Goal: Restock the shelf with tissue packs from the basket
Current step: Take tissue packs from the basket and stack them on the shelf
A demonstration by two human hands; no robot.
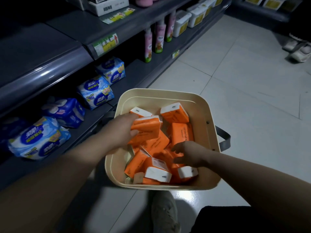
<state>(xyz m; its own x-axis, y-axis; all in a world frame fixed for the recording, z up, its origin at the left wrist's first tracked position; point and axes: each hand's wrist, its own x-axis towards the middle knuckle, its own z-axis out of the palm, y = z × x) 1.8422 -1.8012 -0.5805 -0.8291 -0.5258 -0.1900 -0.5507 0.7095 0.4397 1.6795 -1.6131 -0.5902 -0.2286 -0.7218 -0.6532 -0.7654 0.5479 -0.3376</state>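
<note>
Now, step in hand: we judge this the pick-up, both hands down in the basket (208,115).
Left hand (123,130): grasping one orange tissue pack (146,130) at the heap's far left.
Right hand (190,153): fingers spread and empty, just over the near packs (159,167).
Shelf (94,121): left of the basket, blue packs (96,93) on it.
Next move: we think lifting clear of the rim, then carrying left to a bare spot.

Dim overall, with heavily darkened corners — the wide lens bends the shelf (50,64) edges. Glare sits on the floor (235,98) just beyond the hands (121,132), which are slightly blurred.
</note>
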